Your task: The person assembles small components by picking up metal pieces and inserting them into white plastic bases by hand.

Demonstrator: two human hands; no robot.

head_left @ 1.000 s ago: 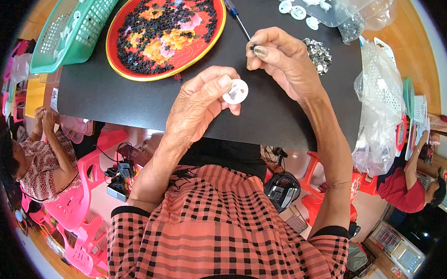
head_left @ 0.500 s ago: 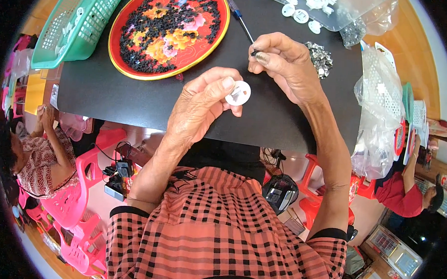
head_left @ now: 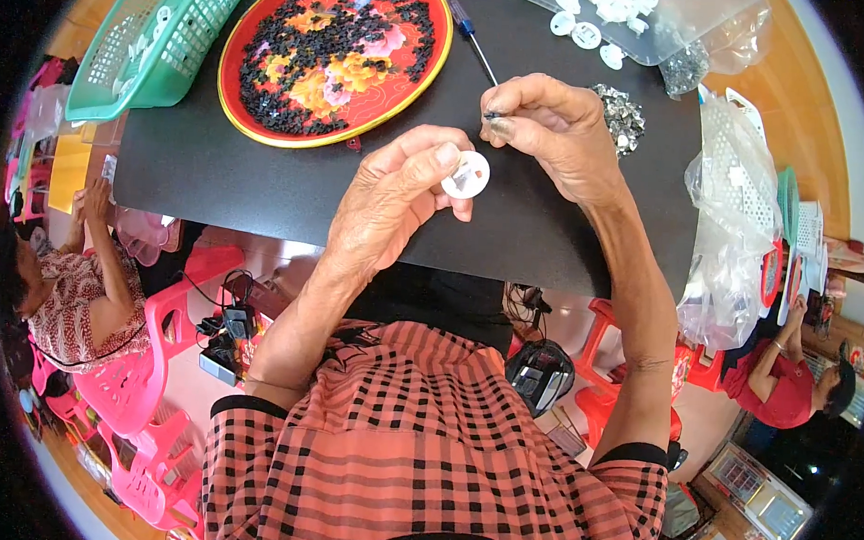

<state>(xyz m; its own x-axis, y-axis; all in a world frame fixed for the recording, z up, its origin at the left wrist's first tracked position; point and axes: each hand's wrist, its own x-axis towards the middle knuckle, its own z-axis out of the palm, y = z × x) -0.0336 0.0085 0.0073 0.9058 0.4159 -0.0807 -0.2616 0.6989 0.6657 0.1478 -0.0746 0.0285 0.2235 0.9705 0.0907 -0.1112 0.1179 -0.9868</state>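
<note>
Pinched between thumb and fingers of my left hand (head_left: 387, 197) is a round white plastic disc (head_left: 468, 175) with a small reddish-orange spot and a greyish metal-looking patch. To its upper right, my right hand (head_left: 556, 131) pinches a tiny black part (head_left: 493, 114), held apart from the disc. Its exact shape is too small to make out. Both hands hover over the dark table (head_left: 263, 193). Beyond them lies a red tray (head_left: 231, 92) with a yellow rim and flower pattern, strewn with many small black parts (head_left: 267, 102). A blue-handled screwdriver (head_left: 471, 38) lies by my right hand.
A green basket (head_left: 177, 85) holding white pieces stands at far left. White discs (head_left: 585, 34) and a pile of small metal parts (head_left: 620, 119) lie at far right. Clear plastic bags (head_left: 729, 223) hang along the right edge. Another person (head_left: 93, 301) sits left, another (head_left: 780, 382) right.
Both hands keep their grips and have shifted only slightly; the black part now shows more plainly at my right fingertips. The view has moved a little. The people at the sides moved their arms.
</note>
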